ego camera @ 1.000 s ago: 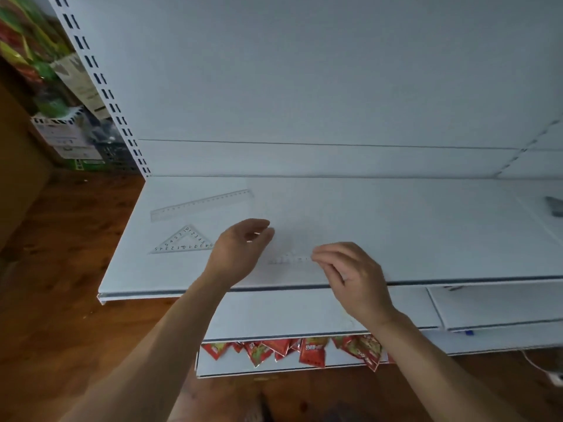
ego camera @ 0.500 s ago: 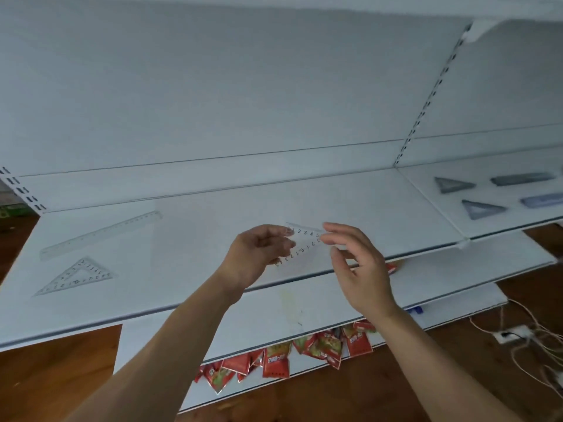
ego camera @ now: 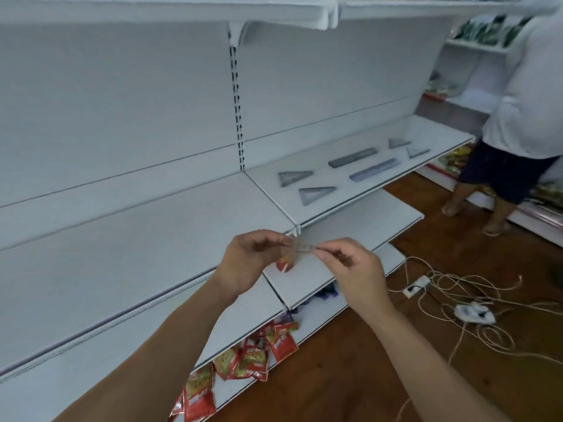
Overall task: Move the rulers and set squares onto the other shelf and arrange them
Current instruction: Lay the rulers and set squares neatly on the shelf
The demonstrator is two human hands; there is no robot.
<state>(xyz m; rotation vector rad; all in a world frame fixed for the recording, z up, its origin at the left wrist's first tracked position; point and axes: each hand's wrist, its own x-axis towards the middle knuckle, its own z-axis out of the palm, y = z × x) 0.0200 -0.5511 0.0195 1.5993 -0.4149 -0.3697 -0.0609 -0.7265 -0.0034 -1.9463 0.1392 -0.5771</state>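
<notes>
A small clear set square [ego camera: 300, 247] hangs in the air between both hands, in front of the shelf edge. My left hand [ego camera: 246, 261] pinches its left end and my right hand [ego camera: 350, 266] pinches its right end. On the right shelf [ego camera: 268, 181] lie two grey set squares [ego camera: 294, 177] [ego camera: 315, 194], a dark ruler [ego camera: 352, 157], a lighter ruler [ego camera: 373, 169], and two more set squares [ego camera: 399, 142] [ego camera: 418, 152] farther right. The left shelf [ego camera: 122, 239] shows only bare white surface in this view.
Red snack packets [ego camera: 253, 357] hang under the lower shelves. Tangled white cables [ego camera: 451, 303] and a power strip lie on the wooden floor at right. A person in a white top and dark shorts [ego camera: 518, 123] stands at the far right by another rack.
My view has swung right, so the ruler and set square on the left shelf left the frame. Both hands lifted the clear set square off the left shelf and carried it rightward.
</notes>
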